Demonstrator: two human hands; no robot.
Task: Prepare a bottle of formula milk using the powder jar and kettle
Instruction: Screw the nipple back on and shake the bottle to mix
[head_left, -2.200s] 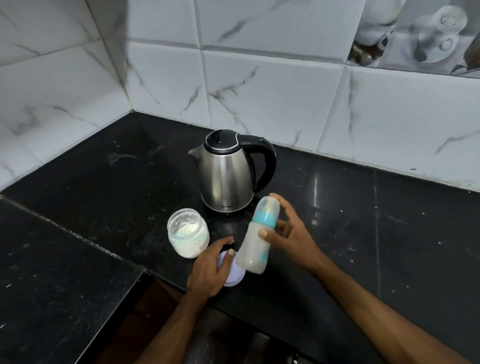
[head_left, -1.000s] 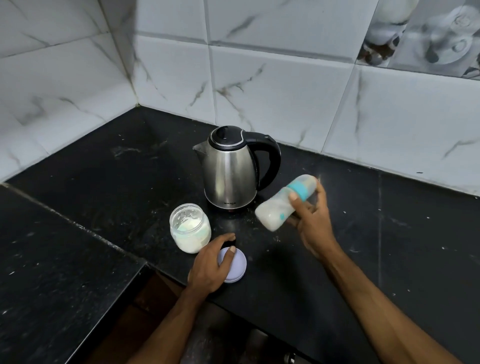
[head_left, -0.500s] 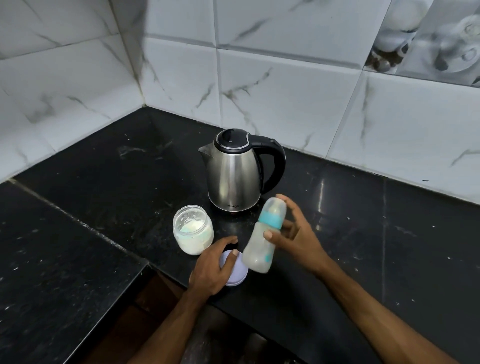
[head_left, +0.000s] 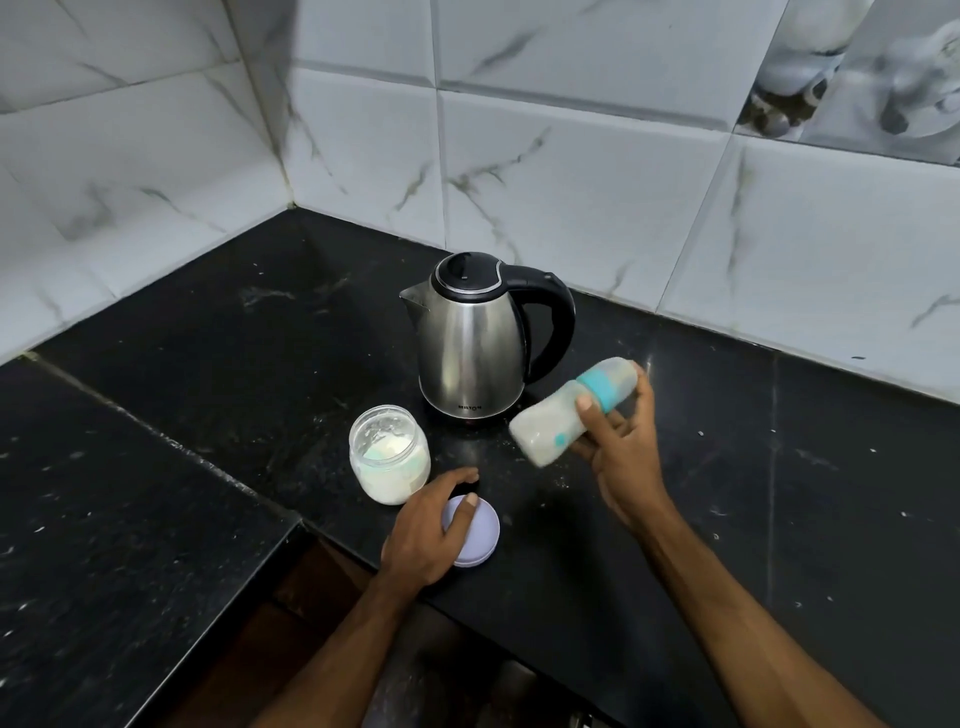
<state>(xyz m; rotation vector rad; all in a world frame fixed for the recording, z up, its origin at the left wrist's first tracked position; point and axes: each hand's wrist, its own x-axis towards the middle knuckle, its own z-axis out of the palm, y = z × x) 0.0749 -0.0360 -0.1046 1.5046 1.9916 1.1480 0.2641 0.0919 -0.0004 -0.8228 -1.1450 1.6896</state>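
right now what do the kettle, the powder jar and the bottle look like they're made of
Kettle: brushed steel by its dull grey sheen, with a glossy black handle and lid, likely plastic.
Powder jar: clear glass or plastic; the white powder shows through.
Bottle in the right hand: cloudy translucent plastic, probably, with a teal collar.

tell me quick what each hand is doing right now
Left hand: open, resting on the purple jar lid, not gripping it.
Right hand: closed around the tilted baby bottle.
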